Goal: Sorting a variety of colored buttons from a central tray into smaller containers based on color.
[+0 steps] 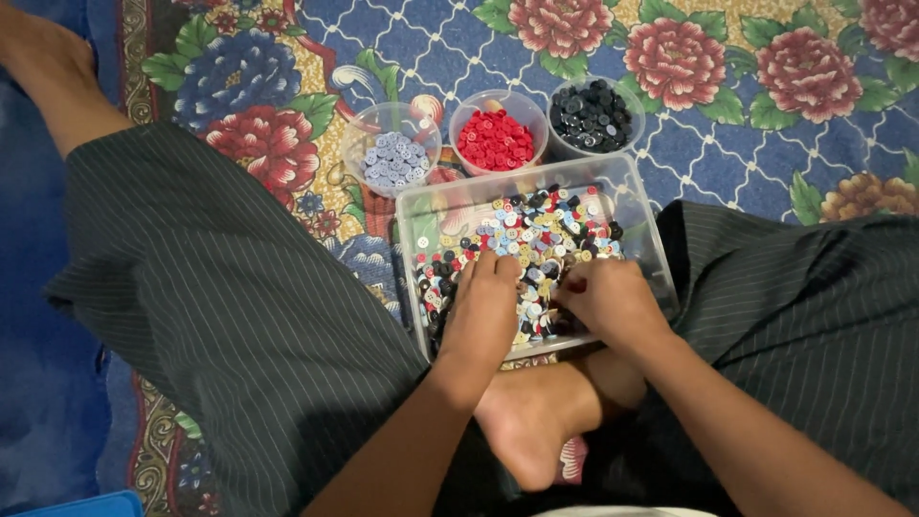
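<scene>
Clear rectangular tray [639,206] before my crossed legs holds mixed buttons [546,235]. Behind it stand three round cups: grey-blue buttons [394,159], red buttons [494,140], black buttons [592,115]. No labels visible. My left hand [483,311] rests fingers-down on the mixed buttons; my right hand [611,302] curls into them. Whether either pinches a button, I cannot tell.

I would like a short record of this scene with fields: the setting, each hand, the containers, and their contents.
setting: person sitting cross-legged on a floral mat
left hand: fingers down in the mixed buttons
right hand: resting in the same buttons, fingers curled
tray: clear plastic, rectangular, in front of the feet
cups behind tray: pale blue buttons, red buttons, black buttons
</scene>
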